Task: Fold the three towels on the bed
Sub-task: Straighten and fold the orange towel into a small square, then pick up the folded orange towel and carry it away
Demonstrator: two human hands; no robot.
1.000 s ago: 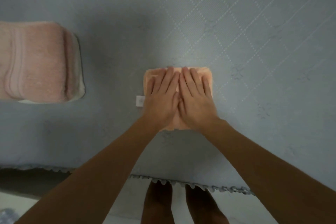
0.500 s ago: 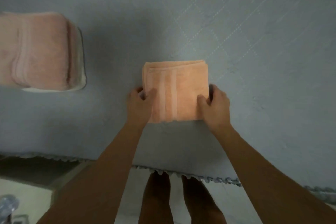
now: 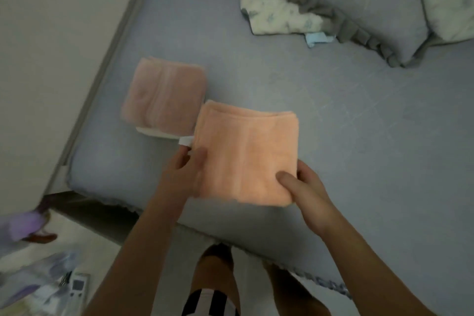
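head view: both hands on the folded orange towel [image 3: 246, 156], left hand [image 3: 183, 174] and right hand [image 3: 305, 187] each with a grip clamped on a near corner, just beside the folded pink towel [image 3: 164, 95] on the bed [image 3: 359, 136].

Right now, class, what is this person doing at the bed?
A person stands at the bed holding a folded orange towel by its near corners, the left hand on one side and the right hand on the other. A folded pink towel lies beside it, with something white under it. The orange towel's far corner overlaps the pink one's. Rumpled bedding sits farther up.
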